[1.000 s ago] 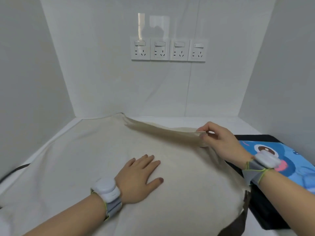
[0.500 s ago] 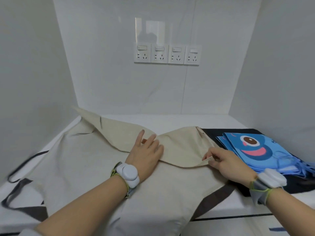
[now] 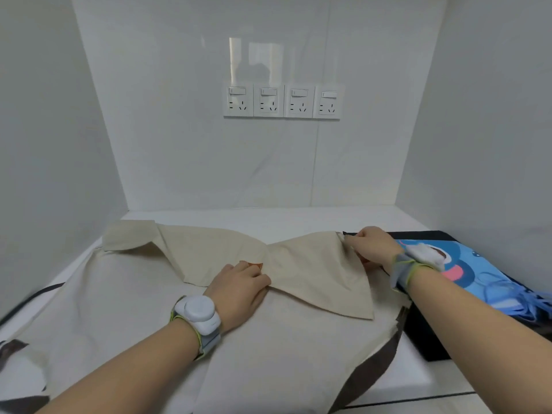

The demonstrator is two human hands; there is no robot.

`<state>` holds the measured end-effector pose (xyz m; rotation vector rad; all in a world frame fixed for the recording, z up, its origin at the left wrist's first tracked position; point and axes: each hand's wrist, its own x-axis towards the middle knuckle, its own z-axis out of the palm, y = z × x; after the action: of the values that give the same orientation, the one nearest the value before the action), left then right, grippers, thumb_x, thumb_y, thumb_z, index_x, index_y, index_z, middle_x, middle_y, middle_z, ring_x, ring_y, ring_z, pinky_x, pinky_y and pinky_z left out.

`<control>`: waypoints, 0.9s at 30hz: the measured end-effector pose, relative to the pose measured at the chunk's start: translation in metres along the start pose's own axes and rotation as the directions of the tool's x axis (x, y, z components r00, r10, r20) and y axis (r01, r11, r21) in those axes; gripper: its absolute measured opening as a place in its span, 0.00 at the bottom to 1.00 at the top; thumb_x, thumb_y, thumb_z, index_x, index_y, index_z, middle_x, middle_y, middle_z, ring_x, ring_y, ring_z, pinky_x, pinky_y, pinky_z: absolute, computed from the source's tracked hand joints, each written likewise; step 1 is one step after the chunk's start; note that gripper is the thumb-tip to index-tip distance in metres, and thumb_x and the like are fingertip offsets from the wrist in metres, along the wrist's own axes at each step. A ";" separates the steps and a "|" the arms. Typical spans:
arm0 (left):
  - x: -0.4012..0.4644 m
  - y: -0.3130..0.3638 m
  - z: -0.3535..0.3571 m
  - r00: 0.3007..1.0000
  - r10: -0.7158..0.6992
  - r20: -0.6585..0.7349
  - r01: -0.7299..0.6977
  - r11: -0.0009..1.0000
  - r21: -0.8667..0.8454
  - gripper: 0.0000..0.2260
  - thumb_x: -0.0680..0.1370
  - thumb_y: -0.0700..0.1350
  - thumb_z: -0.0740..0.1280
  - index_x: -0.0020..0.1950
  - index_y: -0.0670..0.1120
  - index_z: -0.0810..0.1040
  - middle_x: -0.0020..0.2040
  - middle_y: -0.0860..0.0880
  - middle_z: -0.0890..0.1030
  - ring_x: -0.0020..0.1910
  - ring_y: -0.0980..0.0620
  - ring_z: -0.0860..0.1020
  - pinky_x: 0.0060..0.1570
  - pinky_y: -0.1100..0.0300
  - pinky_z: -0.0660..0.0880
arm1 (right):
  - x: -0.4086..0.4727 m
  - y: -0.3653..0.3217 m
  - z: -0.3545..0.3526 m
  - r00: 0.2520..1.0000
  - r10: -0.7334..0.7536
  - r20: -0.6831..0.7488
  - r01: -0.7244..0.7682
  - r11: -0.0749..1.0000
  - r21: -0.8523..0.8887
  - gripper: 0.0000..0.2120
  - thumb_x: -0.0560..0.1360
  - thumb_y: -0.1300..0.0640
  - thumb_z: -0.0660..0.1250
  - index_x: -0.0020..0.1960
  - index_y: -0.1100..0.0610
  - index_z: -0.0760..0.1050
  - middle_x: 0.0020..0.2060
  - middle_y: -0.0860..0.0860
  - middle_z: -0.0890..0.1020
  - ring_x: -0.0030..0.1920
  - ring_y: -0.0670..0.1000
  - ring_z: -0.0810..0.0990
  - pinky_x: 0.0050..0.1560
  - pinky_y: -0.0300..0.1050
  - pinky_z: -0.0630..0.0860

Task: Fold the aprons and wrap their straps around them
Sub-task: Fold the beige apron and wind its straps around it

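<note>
Left hand: the left hand (image 3: 239,289) lies palm down on the beige apron (image 3: 143,297), fingers together and pointing toward the right hand; they look fairly straight, pressing the cloth rather than gripping it.
Left forearm: bare, enters from the lower left and angles up toward the middle; a white wrist device (image 3: 198,313) on a grey band sits just behind the hand.
Right hand: the right hand (image 3: 372,245) is curled, fingertips pinching the far corner of the folded-over flap (image 3: 322,273) of the apron; back of the hand faces up.
Right forearm: bare, enters from the lower right and reaches forward; a second white device (image 3: 424,254) on a grey band is at the wrist.
Beige apron: spread flat under and between both hands, reaching well to the left of the left hand and toward the viewer; its far edge is folded back toward the viewer, the fold running from the left hand's far side across to the right hand.
Orange patch: a small orange patch (image 3: 254,265) shows just beyond the left fingers; what it is cannot be told.
Dark strap: a dark brown strap (image 3: 376,372) hangs off the apron's near right edge, below the right forearm; another dark strap (image 3: 35,294) trails out left of the left arm.
Blue apron: a blue printed apron (image 3: 484,273) lies just right of the right wrist, on a black cloth (image 3: 424,342).
Surface: white table (image 3: 298,219) beyond both hands.
Wall: four white sockets (image 3: 282,100) above, beyond the hands.
</note>
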<state>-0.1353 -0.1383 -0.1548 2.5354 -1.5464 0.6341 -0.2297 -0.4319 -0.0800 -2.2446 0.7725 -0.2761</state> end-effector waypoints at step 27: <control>0.052 0.014 0.034 0.807 -0.453 0.378 0.507 0.860 -0.054 0.24 0.78 0.68 0.41 0.73 0.73 0.38 0.78 0.62 0.39 0.78 0.51 0.35 0.65 0.26 0.36 | 0.027 0.017 -0.033 0.956 0.205 0.210 -0.286 0.809 0.513 0.04 0.76 0.61 0.63 0.46 0.63 0.72 0.38 0.60 0.77 0.33 0.58 0.77 0.35 0.49 0.80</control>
<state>-0.1164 -0.1979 -0.1669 2.8562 -0.8879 -0.0120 -0.2296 -0.4765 -0.0697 -1.5915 0.7823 -0.1724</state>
